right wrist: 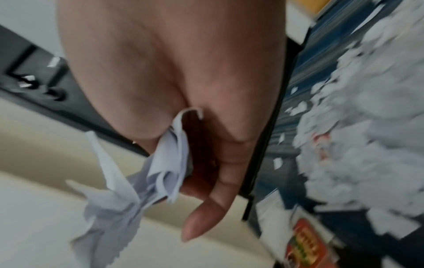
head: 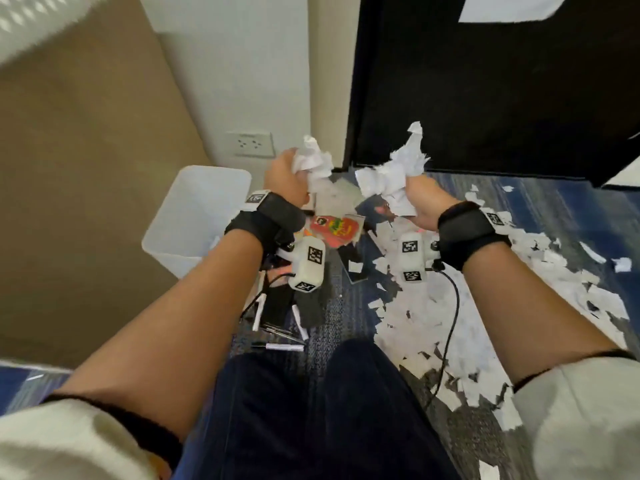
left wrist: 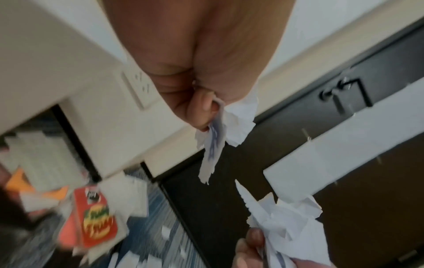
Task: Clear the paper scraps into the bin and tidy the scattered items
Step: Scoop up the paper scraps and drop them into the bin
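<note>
My left hand [head: 287, 178] grips a crumpled wad of white paper scraps [head: 313, 159], raised above the floor just right of the translucent white bin [head: 180, 233]. The left wrist view shows torn paper [left wrist: 238, 125] sticking out of that fist. My right hand [head: 420, 202] holds a bigger bunch of white scraps [head: 398, 171] at the same height, curled fingers [right wrist: 206, 208] wrapped around the paper [right wrist: 165, 163]. Many more torn scraps [head: 433, 313] cover the blue carpet on the right.
An orange-red printed card [head: 334, 230] and dark flat items lie on the carpet between my hands. A marker [head: 280, 347] lies near my knees. A black door [head: 485, 81] stands ahead, a wall socket [head: 251, 144] behind the bin, and a brown panel at left.
</note>
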Available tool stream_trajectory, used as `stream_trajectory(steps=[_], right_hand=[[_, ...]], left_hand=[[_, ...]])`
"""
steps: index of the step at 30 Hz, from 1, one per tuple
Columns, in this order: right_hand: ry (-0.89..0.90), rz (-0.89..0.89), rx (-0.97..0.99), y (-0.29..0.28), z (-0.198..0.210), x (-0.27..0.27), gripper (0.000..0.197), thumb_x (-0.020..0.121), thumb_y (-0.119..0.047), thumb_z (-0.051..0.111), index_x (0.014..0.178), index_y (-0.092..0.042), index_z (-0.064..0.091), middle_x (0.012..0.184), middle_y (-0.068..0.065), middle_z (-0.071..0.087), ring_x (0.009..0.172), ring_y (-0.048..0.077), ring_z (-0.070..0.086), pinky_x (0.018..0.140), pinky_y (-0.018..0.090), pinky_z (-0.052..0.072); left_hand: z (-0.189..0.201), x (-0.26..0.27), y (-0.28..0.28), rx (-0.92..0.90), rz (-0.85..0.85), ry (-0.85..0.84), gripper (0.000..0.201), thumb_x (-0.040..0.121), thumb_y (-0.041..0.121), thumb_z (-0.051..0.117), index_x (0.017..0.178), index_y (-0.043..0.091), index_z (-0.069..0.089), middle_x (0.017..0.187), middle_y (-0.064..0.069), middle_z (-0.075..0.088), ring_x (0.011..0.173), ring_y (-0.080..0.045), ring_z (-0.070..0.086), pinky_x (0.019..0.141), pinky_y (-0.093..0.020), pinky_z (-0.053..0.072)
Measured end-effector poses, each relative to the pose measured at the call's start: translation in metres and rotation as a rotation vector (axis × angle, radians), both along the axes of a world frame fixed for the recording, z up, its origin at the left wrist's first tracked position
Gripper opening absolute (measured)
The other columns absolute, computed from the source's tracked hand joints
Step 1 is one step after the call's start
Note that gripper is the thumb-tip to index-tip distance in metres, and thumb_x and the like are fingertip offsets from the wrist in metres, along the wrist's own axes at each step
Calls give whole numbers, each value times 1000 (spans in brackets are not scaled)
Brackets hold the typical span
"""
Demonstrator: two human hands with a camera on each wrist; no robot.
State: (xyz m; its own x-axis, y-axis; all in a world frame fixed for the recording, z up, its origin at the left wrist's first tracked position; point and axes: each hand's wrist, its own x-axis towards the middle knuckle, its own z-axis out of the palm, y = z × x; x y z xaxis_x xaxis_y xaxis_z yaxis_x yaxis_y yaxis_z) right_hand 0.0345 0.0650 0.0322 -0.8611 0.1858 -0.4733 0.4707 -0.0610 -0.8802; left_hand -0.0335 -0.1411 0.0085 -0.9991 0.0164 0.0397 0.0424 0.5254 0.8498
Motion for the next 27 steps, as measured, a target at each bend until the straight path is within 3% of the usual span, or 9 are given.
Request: stream_trajectory(steps=[2, 5, 9, 12, 16, 20, 22, 24, 27], right_hand=[[88, 85, -73, -45, 10, -24, 18, 102, -7, 46, 102, 1, 62, 77, 9, 71, 78, 26, 61, 59, 20, 55], [126, 207, -63, -117, 11, -58, 14, 102, -16, 49, 99, -12, 62, 76, 0, 65, 63, 14, 61, 67, 33, 60], [62, 374, 116, -194, -2, -83, 29, 104, -28, 46, 123, -7, 52, 87, 4, 58, 67, 16, 58, 54, 26, 53], [-10, 471, 252, -234, -15, -96, 23, 102, -34, 48, 113, -13, 48, 79, 4, 57, 59, 15, 53, 48, 23, 43], [-56, 603, 376, -258, -26, -103, 20, 93, -21, 66, 79, -15, 54, 43, -7, 55, 32, 5, 48, 33, 14, 33], [-46, 656, 529, -263, -32, -112, 24, 76, -13, 83, 77, -12, 60, 50, 0, 60, 45, 15, 55, 36, 19, 42], [-45, 679, 540, -263, -32, -114, 27, 75, -12, 84, 95, -6, 66, 64, 6, 70, 57, 18, 68, 57, 25, 59], [-33, 716, 586, -259, -30, -115, 46, 75, -12, 83, 116, -1, 65, 83, 11, 75, 81, 23, 74, 85, 33, 59], [16, 652, 467, -248, -33, -119, 40, 74, 2, 79, 111, -5, 66, 85, 16, 73, 78, 24, 74, 80, 33, 61]], left_hand=[[13, -8, -46, 31, 104, -4, 30, 93, 12, 46, 120, 10, 58, 98, -15, 66, 71, -30, 63, 58, -33, 54], [18, -10, -113, -17, 230, 65, 36, 87, 12, 43, 118, 9, 62, 102, -16, 67, 83, -39, 67, 71, -43, 58], [4, -2, -175, -69, 265, 34, 32, 92, 0, 43, 116, 6, 63, 101, -11, 66, 87, -32, 64, 74, -29, 50], [-12, -1, -201, -96, 305, -9, 34, 91, 4, 45, 119, 12, 62, 109, -14, 67, 93, -37, 66, 82, -38, 55], [-17, 2, -212, -96, 270, -166, 42, 91, 11, 55, 133, 17, 52, 121, -11, 63, 107, -32, 63, 87, -27, 49], [-15, 7, -212, -88, 224, -232, 77, 89, 19, 64, 151, 28, 20, 133, -11, 56, 117, -32, 57, 84, -27, 42], [-15, 4, -209, -144, 197, -240, 82, 89, 16, 62, 154, 29, 12, 132, -14, 56, 118, -36, 56, 89, -33, 43], [-14, 0, -206, -268, 159, -259, 82, 87, 11, 59, 152, 28, 13, 129, -17, 55, 116, -39, 55, 94, -41, 45], [-11, -4, -204, -388, 79, -296, 72, 84, 7, 53, 145, 31, 24, 126, -11, 46, 107, -36, 54, 93, -43, 46]])
